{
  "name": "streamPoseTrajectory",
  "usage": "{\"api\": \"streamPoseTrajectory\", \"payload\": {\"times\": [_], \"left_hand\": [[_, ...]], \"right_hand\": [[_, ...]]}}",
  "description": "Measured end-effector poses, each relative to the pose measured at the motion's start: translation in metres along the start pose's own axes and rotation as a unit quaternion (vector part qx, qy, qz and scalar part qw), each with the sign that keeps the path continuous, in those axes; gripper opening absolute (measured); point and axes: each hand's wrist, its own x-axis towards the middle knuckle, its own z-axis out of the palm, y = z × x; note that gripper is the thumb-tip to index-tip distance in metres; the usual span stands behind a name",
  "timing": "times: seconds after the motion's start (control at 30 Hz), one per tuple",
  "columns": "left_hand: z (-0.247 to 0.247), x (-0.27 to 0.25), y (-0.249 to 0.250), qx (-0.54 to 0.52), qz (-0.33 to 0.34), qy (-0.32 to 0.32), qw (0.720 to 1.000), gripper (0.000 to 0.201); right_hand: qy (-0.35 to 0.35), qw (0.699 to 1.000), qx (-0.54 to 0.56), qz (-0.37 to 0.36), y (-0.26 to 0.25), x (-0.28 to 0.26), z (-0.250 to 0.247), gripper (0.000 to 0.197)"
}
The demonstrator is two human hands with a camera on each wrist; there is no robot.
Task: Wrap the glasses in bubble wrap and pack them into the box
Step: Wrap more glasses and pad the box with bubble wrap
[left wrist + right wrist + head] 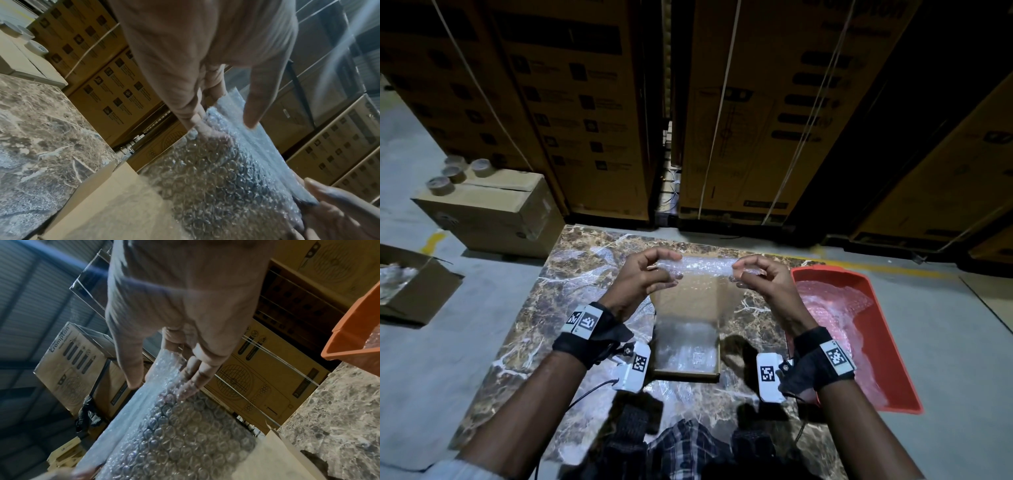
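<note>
Left hand [643, 277] and right hand [763, 279] each pinch one end of a rolled bubble wrap [700, 267] edge, held above the open box [686, 371] on the marble table [517, 308]. Sheet hangs into box. Glasses not discernible. Red tray [893, 387] right.

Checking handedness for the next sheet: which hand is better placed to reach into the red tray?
Right, probably. The right hand is nearer the red tray, which lies on that side. Both it and the left hand pinch the bubble wrap above the box, so it must release first.
</note>
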Motion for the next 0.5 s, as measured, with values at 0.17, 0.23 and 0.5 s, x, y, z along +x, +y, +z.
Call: {"api": "streamPoseTrajectory", "payload": {"times": [0.17, 0.23, 0.5], "left_hand": [[0.004, 0.001, -0.004, 0.050, 0.000, 0.033, 0.998, 0.044], [0.004, 0.001, -0.005, 0.041, -0.011, 0.035, 0.999, 0.052], [0.012, -0.003, 0.005, 0.043, -0.039, 0.037, 0.998, 0.048]], "right_hand": [[0.001, 1.000, -0.005, 0.015, -0.006, -0.007, 0.007, 0.064], [0.017, 1.000, -0.003, 0.019, -0.004, -0.005, 0.008, 0.062], [0.083, 0.986, 0.106, 0.094, 0.009, 0.005, 0.007, 0.025]]}}
